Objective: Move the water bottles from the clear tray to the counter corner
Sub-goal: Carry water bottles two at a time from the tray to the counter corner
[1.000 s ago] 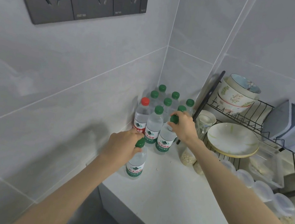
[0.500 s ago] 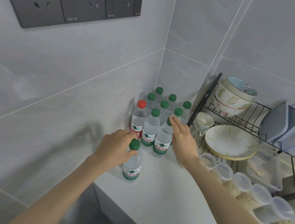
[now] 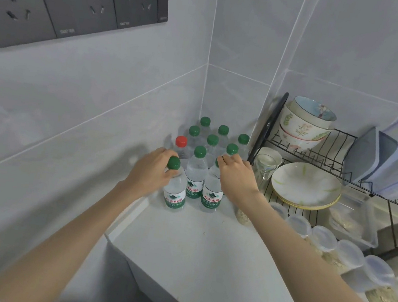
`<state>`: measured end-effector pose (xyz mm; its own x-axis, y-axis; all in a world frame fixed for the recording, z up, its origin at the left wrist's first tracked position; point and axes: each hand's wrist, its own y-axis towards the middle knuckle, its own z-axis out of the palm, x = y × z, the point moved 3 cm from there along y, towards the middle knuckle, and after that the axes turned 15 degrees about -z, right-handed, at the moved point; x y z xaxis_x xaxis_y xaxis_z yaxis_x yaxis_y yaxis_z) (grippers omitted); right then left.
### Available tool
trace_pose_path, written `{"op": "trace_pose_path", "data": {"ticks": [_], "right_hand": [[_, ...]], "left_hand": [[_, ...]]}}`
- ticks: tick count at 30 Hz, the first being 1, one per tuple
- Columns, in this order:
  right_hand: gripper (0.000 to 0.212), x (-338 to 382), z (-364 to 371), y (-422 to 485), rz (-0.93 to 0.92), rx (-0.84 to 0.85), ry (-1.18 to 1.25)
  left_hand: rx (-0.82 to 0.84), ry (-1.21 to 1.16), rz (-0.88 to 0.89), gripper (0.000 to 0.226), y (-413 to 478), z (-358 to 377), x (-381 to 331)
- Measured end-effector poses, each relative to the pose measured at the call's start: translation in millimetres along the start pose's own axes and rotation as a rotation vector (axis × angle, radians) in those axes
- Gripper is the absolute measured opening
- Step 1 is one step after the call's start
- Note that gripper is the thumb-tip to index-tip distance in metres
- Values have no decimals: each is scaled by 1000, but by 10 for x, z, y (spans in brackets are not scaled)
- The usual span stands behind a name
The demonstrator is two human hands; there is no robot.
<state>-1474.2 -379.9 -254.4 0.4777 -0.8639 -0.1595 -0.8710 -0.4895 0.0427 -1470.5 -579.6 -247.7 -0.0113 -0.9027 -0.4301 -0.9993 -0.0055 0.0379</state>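
Gripping the left bottle (image 3: 174,194) with my left hand (image 3: 150,171) and pinching the right bottle (image 3: 210,196) with my right hand (image 3: 236,175), I count 10 in the counter corner (image 3: 226,213); the tray is out of view.

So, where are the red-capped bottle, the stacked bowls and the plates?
red-capped bottle (image 3: 181,141), head view, its red cap.
stacked bowls (image 3: 302,128), head view, middle bowl's floral side.
plates (image 3: 305,185), head view, top plate's centre.

The left hand (image 3: 150,169) is pulling the stray bottle (image 3: 174,193) in from out front, so it's now standing right beside the front row. The right hand (image 3: 236,178), flat-fingered a moment ago, is curling over the end bottle (image 3: 211,196) again.
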Motion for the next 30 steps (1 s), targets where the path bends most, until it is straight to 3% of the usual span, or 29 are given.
{"op": "trace_pose_path", "data": {"ticks": [9, 14, 24, 27, 30], "right_hand": [[62, 49, 8, -27, 14, 53, 13], [59, 53, -10, -11, 18, 66, 18], [60, 103, -23, 19, 52, 85, 9], [62, 97, -19, -2, 53, 76, 51], [62, 69, -25, -59, 66, 36, 206]], "left_hand": [[57, 176, -14, 23, 312, 102, 55], [27, 214, 19, 24, 394, 127, 134], [-49, 220, 6, 55, 365, 231, 248], [-91, 164, 27, 68, 247, 236, 186], [-179, 157, 99, 64, 108, 153, 78]]}}
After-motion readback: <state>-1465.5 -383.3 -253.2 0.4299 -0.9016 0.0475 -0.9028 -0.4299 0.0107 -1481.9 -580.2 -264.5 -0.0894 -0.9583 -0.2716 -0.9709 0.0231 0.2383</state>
